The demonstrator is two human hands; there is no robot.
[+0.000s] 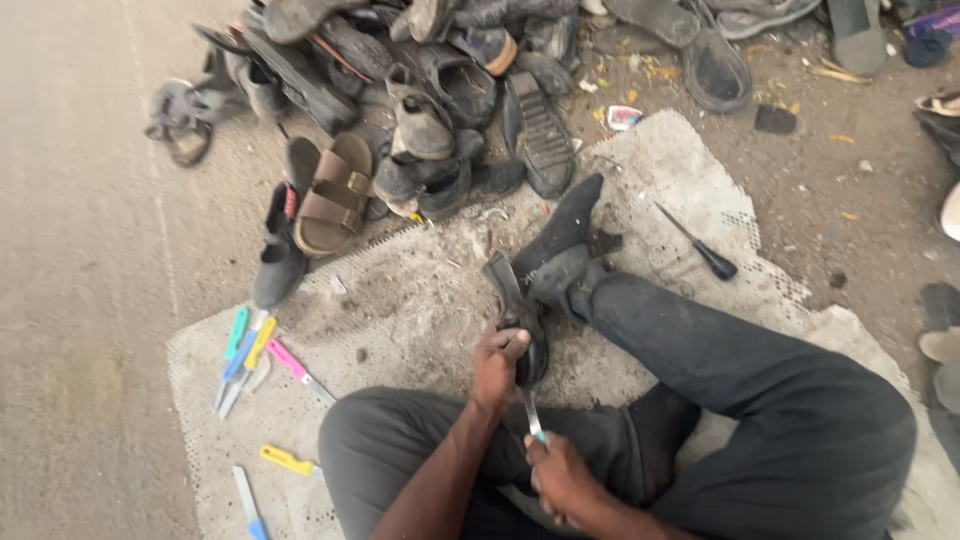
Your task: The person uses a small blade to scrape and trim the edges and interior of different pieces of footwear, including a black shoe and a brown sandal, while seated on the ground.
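I sit on a pale mat [420, 290] with my legs in dark trousers. My left hand [497, 362] grips a black shoe [519, 318], holding it upright against my socked foot [562, 240]. My right hand [558, 478] is closed around a small knife [532, 415] whose blade points up at the shoe's lower edge. The part of the shoe under my left hand is hidden.
A heap of worn shoes and sandals [420, 100] lies beyond the mat. Several coloured-handled knives [250, 355] rest at the mat's left, a yellow one [288, 460] nearer me. A black-handled awl [700, 245] lies to the right. More footwear lines the right edge.
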